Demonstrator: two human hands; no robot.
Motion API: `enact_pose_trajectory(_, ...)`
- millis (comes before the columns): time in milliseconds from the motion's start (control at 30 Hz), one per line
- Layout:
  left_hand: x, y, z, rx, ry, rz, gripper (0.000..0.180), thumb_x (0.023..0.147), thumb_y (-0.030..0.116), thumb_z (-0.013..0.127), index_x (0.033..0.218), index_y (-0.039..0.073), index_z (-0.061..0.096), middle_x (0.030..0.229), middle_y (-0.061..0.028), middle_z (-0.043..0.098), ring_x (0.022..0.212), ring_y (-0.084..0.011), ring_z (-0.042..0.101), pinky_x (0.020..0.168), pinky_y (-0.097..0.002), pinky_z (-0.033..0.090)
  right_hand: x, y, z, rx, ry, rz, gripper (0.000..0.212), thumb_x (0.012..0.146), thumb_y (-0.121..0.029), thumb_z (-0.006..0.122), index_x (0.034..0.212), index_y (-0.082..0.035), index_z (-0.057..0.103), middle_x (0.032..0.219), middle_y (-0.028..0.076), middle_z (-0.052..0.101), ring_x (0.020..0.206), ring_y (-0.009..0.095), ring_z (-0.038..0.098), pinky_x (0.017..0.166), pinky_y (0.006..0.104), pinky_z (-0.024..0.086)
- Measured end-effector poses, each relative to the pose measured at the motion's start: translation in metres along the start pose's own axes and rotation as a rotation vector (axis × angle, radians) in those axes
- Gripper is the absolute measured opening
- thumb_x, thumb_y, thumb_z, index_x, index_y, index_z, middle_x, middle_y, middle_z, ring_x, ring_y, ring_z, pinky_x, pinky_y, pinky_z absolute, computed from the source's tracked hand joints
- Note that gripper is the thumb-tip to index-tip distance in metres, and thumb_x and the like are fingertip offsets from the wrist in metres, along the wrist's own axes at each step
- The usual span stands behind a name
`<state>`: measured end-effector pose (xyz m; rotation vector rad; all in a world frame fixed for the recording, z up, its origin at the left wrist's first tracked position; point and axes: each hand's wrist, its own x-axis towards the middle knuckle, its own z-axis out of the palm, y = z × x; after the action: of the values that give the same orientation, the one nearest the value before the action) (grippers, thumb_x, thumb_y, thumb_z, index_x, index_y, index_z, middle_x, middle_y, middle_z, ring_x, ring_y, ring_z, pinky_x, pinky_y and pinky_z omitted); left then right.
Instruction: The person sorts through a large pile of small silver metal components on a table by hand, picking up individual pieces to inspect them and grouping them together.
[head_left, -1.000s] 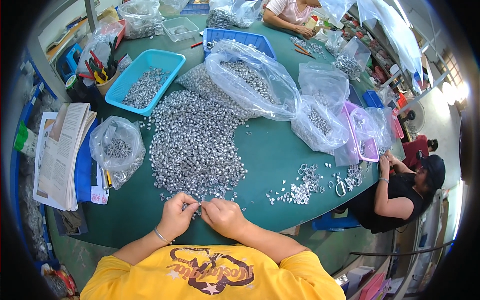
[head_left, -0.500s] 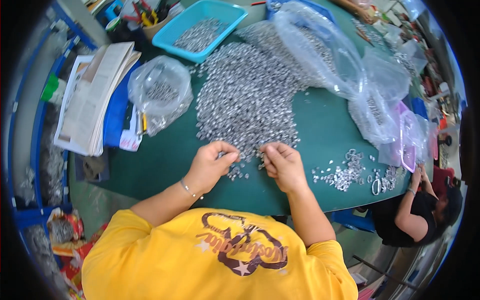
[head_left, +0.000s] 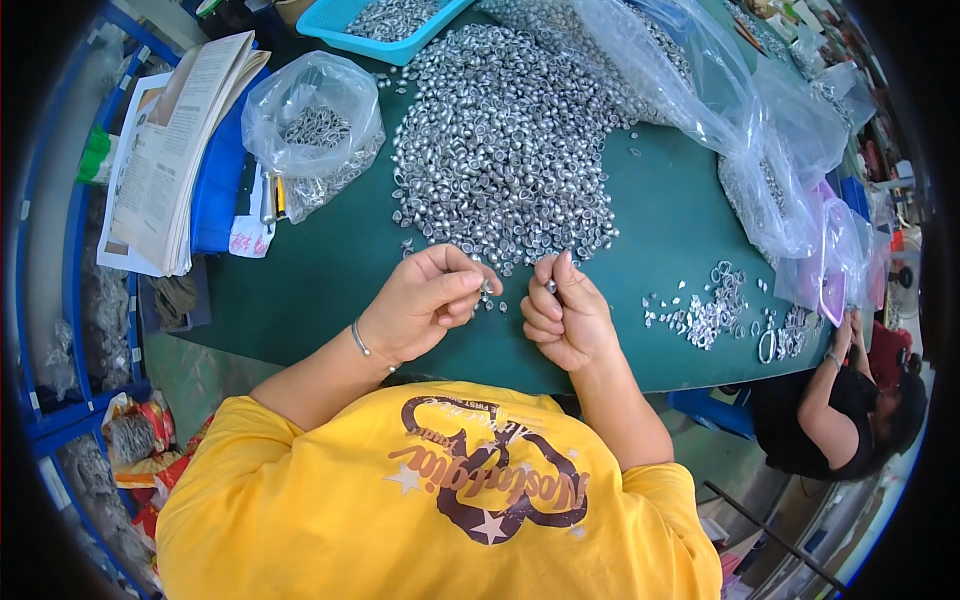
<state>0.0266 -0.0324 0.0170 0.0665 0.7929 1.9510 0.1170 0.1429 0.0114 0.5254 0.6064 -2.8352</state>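
Note:
A wide heap of small silver metal caps [head_left: 500, 150], rounded with hollow undersides, covers the middle of the green table [head_left: 330, 290]. Just off its near edge, my left hand [head_left: 430, 300] pinches a few of these caps [head_left: 486, 288] between thumb and fingers. To its right is my right hand [head_left: 570, 310], closed, a single cap [head_left: 551, 287] showing between thumb and forefinger. The two hands are a short way apart. Whatever else may lie inside the curled fingers is hidden.
At the left are a plastic bag of metal pieces [head_left: 318, 140] and stacked papers [head_left: 165, 160]. A turquoise basket [head_left: 400, 50] stands behind. Clear bags [head_left: 775, 180] and scattered silver pieces [head_left: 700, 320] lie right, near another person [head_left: 835, 415].
My hands have come away from the heap's near edge, with metal caps now visible in the fingertips. The whole view has shifted, so the heap and basket sit higher in it.

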Motion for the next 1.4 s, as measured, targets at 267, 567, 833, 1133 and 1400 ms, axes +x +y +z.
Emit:
enact_pose_trajectory(267, -0.019, 0.015, -0.022, -0.064, -0.009, 0.053, 0.015, 0.087, 0.017, 0.055, 0.095, 0.004, 0.054, 0.081, -0.0031, 0.048, 0.059, -0.0052, 0.037, 0.050, -0.0164, 0.033, -0.008, 0.007, -0.002, -0.026, -0.083, -0.068, 0.039, 0.093, -0.041, 0.034, 0.075, -0.009, 0.046, 0.046, -0.002, 0.029, 0.040, 0.008, 0.025, 0.036, 0.0201, 0.019)
enact_pose_trajectory(567, -0.050, 0.043, -0.049, -0.077, 0.153, 0.194, 0.015, 0.093, 0.019, 0.042, 0.086, 0.007, 0.048, 0.077, -0.0015, 0.040, 0.058, -0.0063, 0.036, 0.045, -0.0162, 0.029, 0.010, 0.023, 0.019, -1.423, 0.065, -0.431, 0.009, 0.079, -0.009, 0.062, 0.083, -0.002, 0.065, 0.074, 0.008, 0.064, 0.061, 0.016, 0.058, 0.056, 0.0259, 0.046)
enact_pose_trajectory(833, -0.080, 0.066, 0.040, 0.383, -0.202, 0.274, 0.011, 0.080, 0.013, 0.063, 0.083, 0.003, 0.061, 0.070, -0.0052, 0.058, 0.052, -0.0163, 0.051, 0.047, -0.0282, 0.042, 0.035, 0.042, 0.035, -2.068, -0.150, -0.713, 0.009, 0.075, -0.011, 0.062, 0.083, -0.007, 0.062, 0.063, 0.008, 0.054, 0.056, 0.027, 0.057, 0.049, 0.0363, 0.046)
enact_pose_trajectory(1133, -0.088, 0.046, 0.099, 0.325, -0.828, 0.546, 0.012, 0.081, 0.014, 0.061, 0.085, 0.003, 0.060, 0.068, -0.0047, 0.056, 0.052, -0.0158, 0.049, 0.046, -0.0279, 0.040, 0.019, 0.041, 0.038, -2.010, -0.029, -0.661, 0.009, 0.075, -0.011, 0.063, 0.082, -0.006, 0.062, 0.066, 0.009, 0.058, 0.057, 0.027, 0.057, 0.049, 0.0343, 0.046)
enact_pose_trajectory(1400, -0.077, 0.035, 0.098, 0.110, -0.939, 0.523, 0.012, 0.082, 0.014, 0.060, 0.087, 0.003, 0.060, 0.067, -0.0042, 0.054, 0.051, -0.0154, 0.048, 0.046, -0.0276, 0.039, 0.014, 0.045, 0.024, -2.024, 0.022, -0.724, 0.004, 0.075, -0.008, 0.062, 0.079, -0.006, 0.061, 0.065, 0.008, 0.056, 0.055, 0.027, 0.056, 0.049, 0.0344, 0.046)
